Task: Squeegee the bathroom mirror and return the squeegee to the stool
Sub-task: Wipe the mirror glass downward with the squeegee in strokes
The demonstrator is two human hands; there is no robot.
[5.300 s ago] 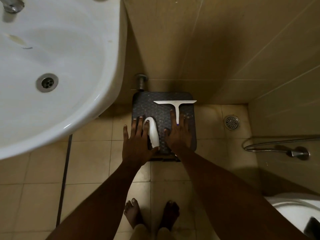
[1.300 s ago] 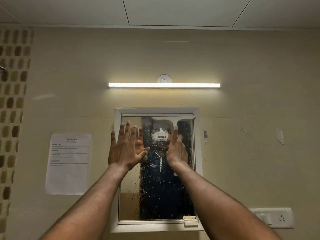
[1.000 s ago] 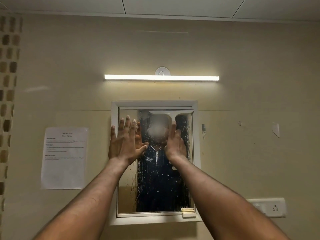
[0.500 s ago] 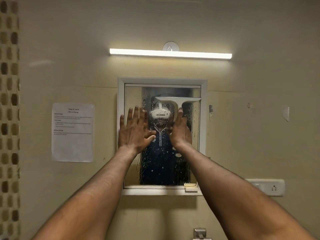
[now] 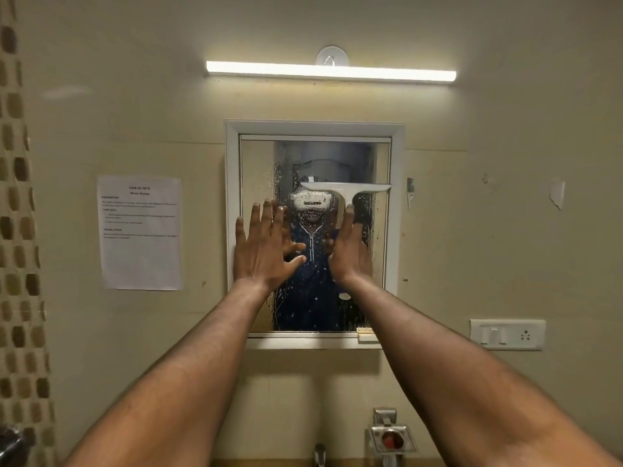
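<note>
- While the right hand (image 5: 350, 254) clasps the handle of the white squeegee (image 5: 345, 189), its blade lies level against the glass of the mirror (image 5: 256, 170), right of centre and partway down.
- The left hand (image 5: 264, 251) is spread flat with fingers apart, holding nothing, over the mirror's left edge and its white frame (image 5: 315, 124).
- Water drops cover the glass below the blade and along a strip to its left; the glass above the blade looks clearer.
- A lit tube light (image 5: 330, 71) hangs above the mirror.
- A printed sheet (image 5: 140, 232) is stuck on the wall to the left; a switch plate (image 5: 507, 334) sits to the lower right.
- A tap fitting (image 5: 387, 434) shows below, between the forearms.
</note>
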